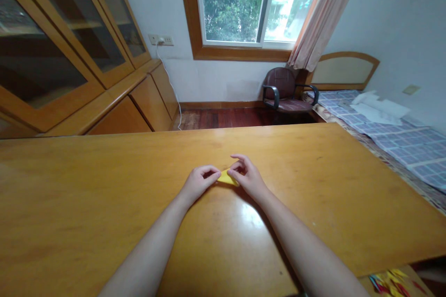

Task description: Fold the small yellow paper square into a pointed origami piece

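Note:
A small piece of folded yellow paper (227, 178) is held between my two hands, just above the wooden table (104, 185). My left hand (202, 181) pinches its left corner between thumb and forefinger. On the other side, my right hand (246, 177) grips the upper right part with thumb and forefinger, and another finger is raised away from it. The paper's far side is partly hidden behind my fingers.
Colourful scraps (390, 283) lie on a lower surface at the bottom right. A glass-door cabinet (97, 79) stands to the left. Beyond the table are a maroon armchair (284, 90), a window (233, 4) and a bed (393, 134) with white sheets on it.

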Available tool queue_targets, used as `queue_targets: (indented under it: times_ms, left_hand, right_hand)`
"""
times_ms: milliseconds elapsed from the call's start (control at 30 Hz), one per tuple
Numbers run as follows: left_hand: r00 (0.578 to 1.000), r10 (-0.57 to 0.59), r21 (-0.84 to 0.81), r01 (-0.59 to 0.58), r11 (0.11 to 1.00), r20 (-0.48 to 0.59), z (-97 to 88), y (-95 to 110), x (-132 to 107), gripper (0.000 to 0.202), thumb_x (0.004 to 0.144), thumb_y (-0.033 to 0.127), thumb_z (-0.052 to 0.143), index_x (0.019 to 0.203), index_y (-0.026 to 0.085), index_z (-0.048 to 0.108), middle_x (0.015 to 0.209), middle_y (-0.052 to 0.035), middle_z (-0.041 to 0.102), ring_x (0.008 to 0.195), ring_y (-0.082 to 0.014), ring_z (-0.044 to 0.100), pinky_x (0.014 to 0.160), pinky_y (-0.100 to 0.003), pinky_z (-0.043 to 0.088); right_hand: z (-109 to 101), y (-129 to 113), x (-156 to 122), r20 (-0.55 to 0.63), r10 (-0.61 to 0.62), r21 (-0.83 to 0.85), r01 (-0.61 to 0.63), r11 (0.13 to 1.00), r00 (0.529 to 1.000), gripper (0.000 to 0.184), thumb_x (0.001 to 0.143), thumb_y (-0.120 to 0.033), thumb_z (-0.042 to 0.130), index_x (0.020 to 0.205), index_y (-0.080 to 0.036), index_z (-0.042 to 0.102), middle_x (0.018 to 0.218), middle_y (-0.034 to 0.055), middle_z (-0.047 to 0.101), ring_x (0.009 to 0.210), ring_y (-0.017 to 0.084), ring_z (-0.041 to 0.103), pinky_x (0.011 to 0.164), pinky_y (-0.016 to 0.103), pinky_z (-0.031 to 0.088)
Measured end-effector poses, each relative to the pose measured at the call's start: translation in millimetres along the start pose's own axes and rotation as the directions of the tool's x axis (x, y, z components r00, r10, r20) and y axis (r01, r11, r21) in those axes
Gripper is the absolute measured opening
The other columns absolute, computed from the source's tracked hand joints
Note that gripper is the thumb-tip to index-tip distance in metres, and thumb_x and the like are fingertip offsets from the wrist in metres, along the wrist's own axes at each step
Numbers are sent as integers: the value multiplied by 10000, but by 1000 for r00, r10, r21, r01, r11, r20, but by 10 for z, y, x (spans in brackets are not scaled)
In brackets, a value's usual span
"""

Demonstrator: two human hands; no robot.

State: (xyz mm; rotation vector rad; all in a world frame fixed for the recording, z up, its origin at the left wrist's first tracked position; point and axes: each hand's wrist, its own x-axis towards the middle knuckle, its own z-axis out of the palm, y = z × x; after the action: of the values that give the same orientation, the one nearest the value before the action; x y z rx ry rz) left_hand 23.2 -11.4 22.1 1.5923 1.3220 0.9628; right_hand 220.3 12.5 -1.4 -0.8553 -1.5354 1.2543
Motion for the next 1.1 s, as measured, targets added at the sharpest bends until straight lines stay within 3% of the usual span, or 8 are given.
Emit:
queue_targets:
  times_ms: [1100]
  left_hand:
    - [1000,14,80,-14,997,8,6,-93,3,230,826,377,622,779,174,718,736,-23,704,711,-182,619,679,-262,456]
  right_hand:
    - [2,-24,-4,-3,5,11,-5,1000,1000,408,849,-289,655,1223,-215,509,769,-28,627,656,122,561,613,257,427]
